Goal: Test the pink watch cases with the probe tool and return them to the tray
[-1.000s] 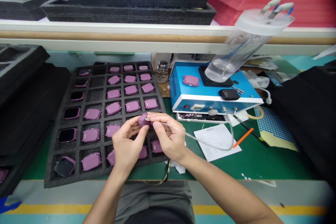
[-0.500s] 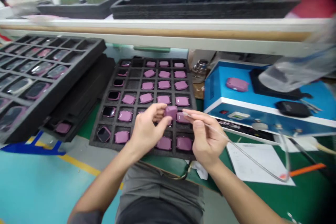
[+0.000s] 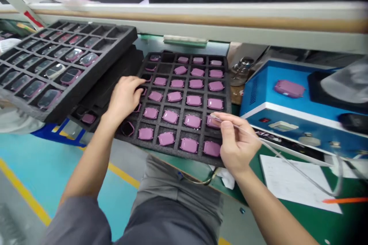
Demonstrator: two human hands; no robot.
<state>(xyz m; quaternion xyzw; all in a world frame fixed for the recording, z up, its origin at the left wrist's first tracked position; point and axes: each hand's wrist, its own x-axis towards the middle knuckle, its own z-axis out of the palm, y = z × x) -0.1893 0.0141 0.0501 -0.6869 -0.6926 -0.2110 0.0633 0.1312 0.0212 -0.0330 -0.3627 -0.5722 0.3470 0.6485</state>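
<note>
My left hand is over the left edge of a black foam tray, its thumb and index finger apart beside a dark-faced watch case in the left column. Nothing shows between those fingers. A thin clear tube is pinched in my right hand, its pale tip over a purple watch case in the right column. Most cells hold purple cases lying back up, such as one purple case beside my left fingertips. Dark screens face up in the left column.
A second foam tray with glassy watch faces rests on stacked trays at left. At right stands a blue machine with a purple case on top. Paper and an orange stick lie before it. A shelf edge crosses behind.
My left hand has let go of a purple case and moved left to the dark-faced column. A second-column cell that was bare now holds a purple case. The view has shifted left.
</note>
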